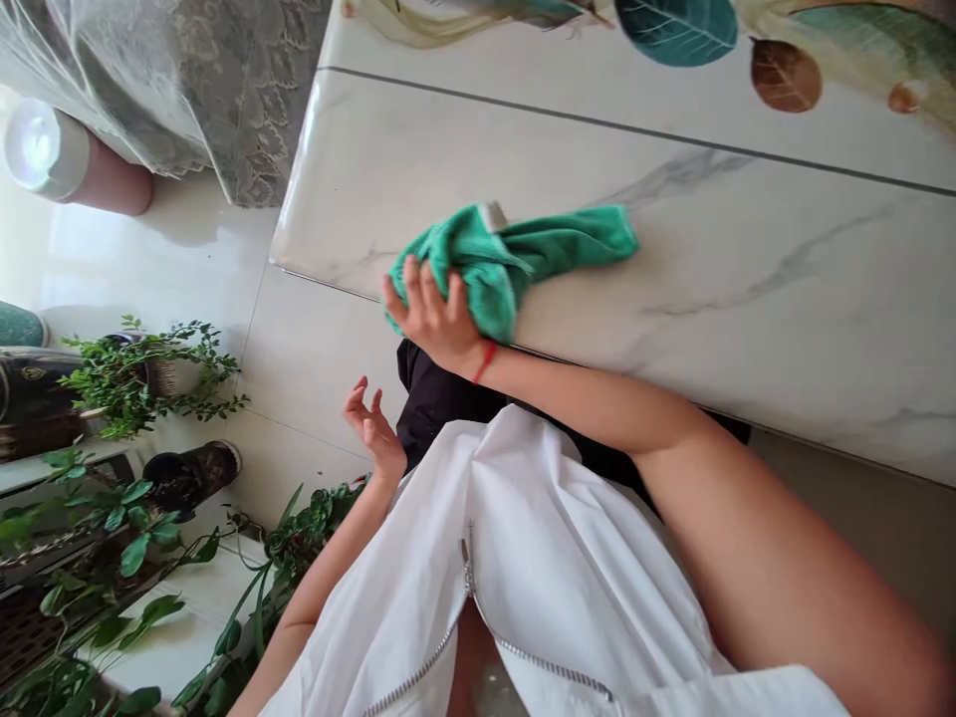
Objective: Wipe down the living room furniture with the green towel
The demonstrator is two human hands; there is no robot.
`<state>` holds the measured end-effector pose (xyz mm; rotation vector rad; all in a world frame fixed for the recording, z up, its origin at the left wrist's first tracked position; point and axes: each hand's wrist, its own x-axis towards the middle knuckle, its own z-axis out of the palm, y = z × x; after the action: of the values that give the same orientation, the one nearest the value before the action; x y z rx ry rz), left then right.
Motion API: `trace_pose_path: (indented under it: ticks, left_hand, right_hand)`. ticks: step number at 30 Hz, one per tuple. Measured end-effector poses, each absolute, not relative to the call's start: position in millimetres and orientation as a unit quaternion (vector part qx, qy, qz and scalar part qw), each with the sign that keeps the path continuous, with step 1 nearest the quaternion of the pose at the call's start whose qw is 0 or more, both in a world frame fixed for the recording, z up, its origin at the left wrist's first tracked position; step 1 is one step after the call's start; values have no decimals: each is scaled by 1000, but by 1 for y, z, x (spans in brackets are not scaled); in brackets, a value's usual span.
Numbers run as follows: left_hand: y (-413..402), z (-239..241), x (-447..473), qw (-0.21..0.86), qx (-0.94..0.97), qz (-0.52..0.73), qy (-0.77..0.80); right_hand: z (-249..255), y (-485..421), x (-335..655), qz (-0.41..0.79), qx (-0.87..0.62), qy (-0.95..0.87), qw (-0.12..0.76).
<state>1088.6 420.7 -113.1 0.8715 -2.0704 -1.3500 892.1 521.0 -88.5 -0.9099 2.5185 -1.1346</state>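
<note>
A crumpled green cloth point(572, 244) with a small white tag lies on the marble-patterned tabletop point(709, 309), near its front edge. My right hand point(437, 314), with a red string at the wrist, presses down on the cloth's left part, its fingers spread over the bunched fabric. The cloth's other end trails off to the right. My left hand point(373, 428) hangs over the floor beside my dark trousers, away from the table. Its fingers are loosely curled and apart, with nothing in them.
Across the tabletop's far part runs a printed leaf pattern point(676, 30) beyond a dark line. Grey lace fabric point(246, 110) hangs at the upper left, near a pink and white cylinder point(112, 174). Several potted plants point(186, 373) stand on the left.
</note>
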Motion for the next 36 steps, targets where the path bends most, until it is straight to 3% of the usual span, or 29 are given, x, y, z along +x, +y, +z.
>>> trace_pose_path:
  ticks: [7,13,23,29,36]
  left_hand:
    - [389,-112,1141,269,380,-495,-734]
    - [386,-99,1121,308,353,-503,-726]
    - [415,-88,1040,317,117,-431,-836]
    - [482,-101,960,356,-25,-383,-852]
    - [579,-118,896,303,-106,-374,-870]
  right_hand:
    - [-60,337,846,-350,-358,866,7]
    - [-59,321,842,-363,-419,832,20]
    - [-78,497,893,-377,-313,868,76]
    - [-113,676,947,-318,-247,915,4]
    - [-143,890,1004,-243,-86,964,66]
